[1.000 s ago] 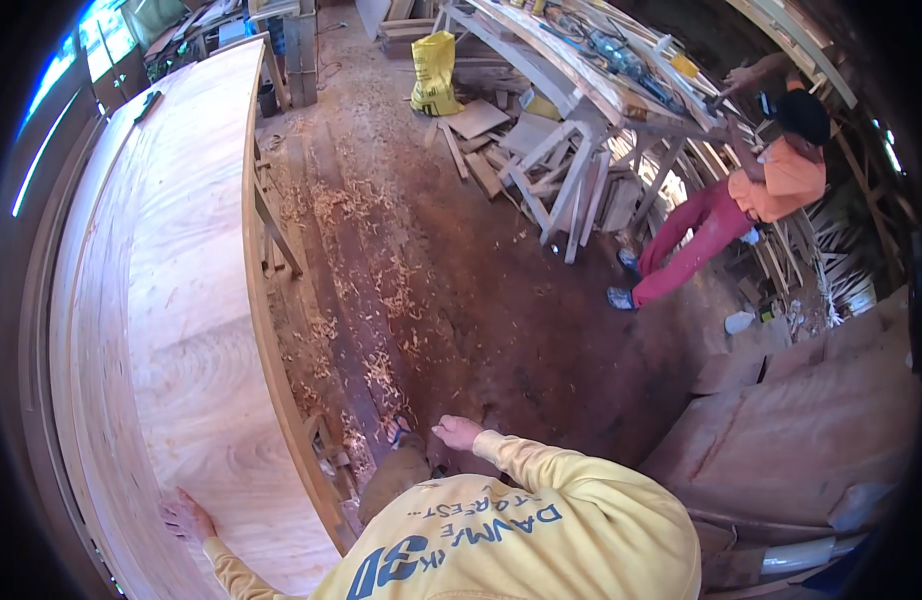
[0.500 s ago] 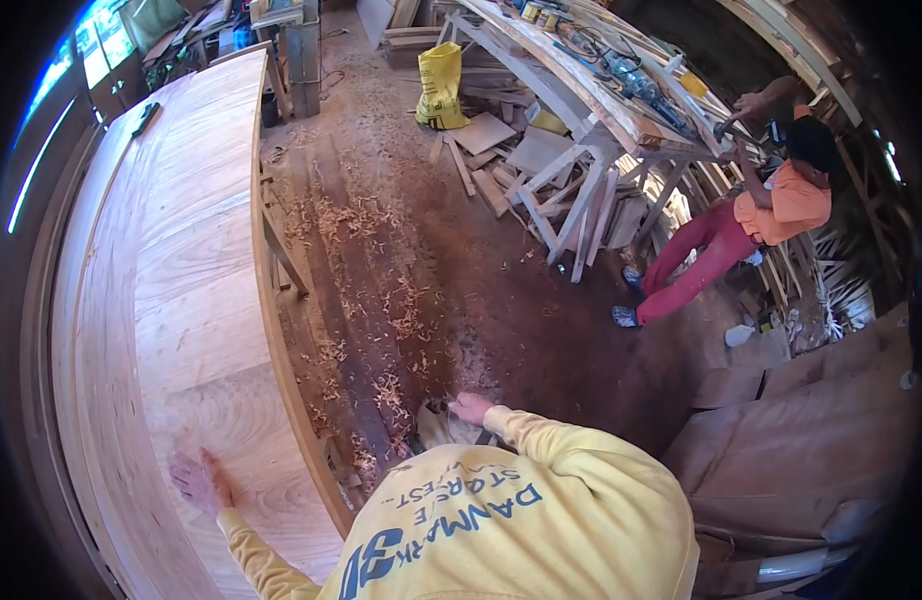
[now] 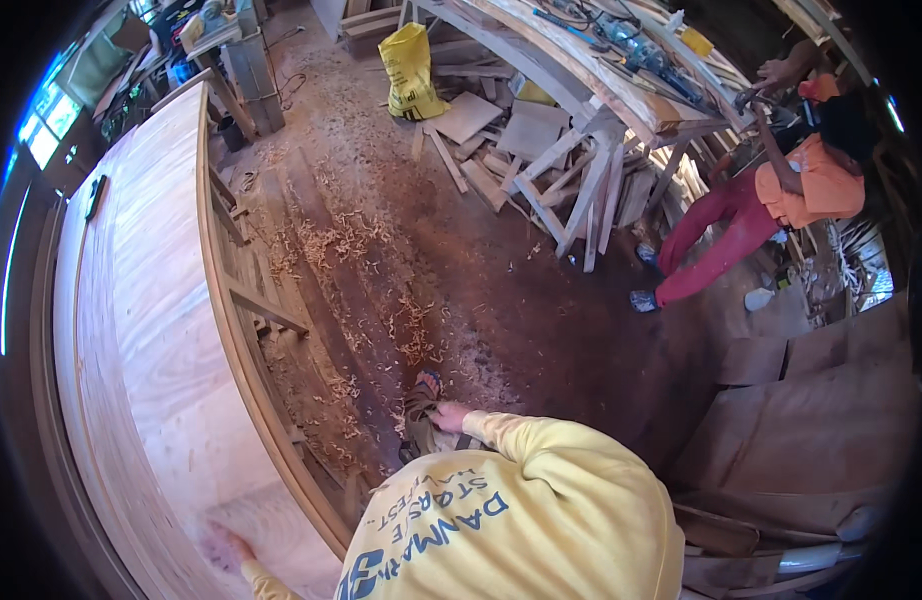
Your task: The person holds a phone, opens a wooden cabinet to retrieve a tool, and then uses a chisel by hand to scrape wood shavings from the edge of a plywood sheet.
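Observation:
A large pale wooden panel (image 3: 166, 310), like a door or tabletop, stretches along my left side. My left hand (image 3: 229, 548) lies flat on its near part; the fingers look outstretched, though glare and blur soften them. Against my trouser leg (image 3: 419, 432), beside the panel, is my right hand (image 3: 449, 416). Its fingers are partly hidden, and I cannot make out anything in them. A shoe (image 3: 428, 382) shows just ahead of that hand. At the panel's far left end rests a narrow dark tool (image 3: 96, 197).
Wood shavings (image 3: 326, 240) litter the brown floor. A yellow sack (image 3: 409, 75) stands by a heap of wood offcuts (image 3: 481, 140). Power tools (image 3: 636, 50) lie on a workbench (image 3: 581, 60). At its right end stands another person (image 3: 806, 185) in orange. Brown boards (image 3: 801, 420) lie at right.
My view has shifted forward along the panel. My left hand has slid nearer the lower edge, still on the wood. The right hand sits slightly further left, and a shoe now shows.

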### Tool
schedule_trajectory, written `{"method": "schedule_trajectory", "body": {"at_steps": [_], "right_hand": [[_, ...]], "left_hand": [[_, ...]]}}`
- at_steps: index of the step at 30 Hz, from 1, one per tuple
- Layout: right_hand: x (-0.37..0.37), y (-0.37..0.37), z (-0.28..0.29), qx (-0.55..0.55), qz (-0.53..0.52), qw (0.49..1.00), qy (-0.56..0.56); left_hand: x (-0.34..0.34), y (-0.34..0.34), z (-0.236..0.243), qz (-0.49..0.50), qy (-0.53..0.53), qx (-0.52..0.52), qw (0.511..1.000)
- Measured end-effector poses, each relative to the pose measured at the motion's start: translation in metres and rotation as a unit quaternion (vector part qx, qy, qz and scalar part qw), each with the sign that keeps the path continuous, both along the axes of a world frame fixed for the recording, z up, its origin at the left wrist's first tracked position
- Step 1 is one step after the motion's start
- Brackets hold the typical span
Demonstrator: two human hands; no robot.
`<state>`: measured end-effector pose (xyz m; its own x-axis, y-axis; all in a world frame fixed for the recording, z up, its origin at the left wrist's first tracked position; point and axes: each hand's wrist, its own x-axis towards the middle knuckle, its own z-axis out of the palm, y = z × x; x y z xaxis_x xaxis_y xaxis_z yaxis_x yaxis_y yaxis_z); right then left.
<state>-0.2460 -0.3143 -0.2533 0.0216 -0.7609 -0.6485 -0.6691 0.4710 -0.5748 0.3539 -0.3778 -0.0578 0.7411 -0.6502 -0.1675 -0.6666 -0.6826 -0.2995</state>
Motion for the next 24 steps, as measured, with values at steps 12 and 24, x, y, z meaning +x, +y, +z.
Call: {"method": "schedule_trajectory", "body": {"at_steps": [12,24], "right_hand": [[-0.098,-0.046,0.026,0.097,-0.211,0.97,-0.074],[-0.053,0.184,-0.155,-0.263,-0.405,0.857,0.179]], "left_hand": [[-0.141,-0.185,-0.008,-0.188,0.0,-0.124,0.974],[-0.397,-0.283,0.046,-0.543,0.0,-0.011,0.84]]}}
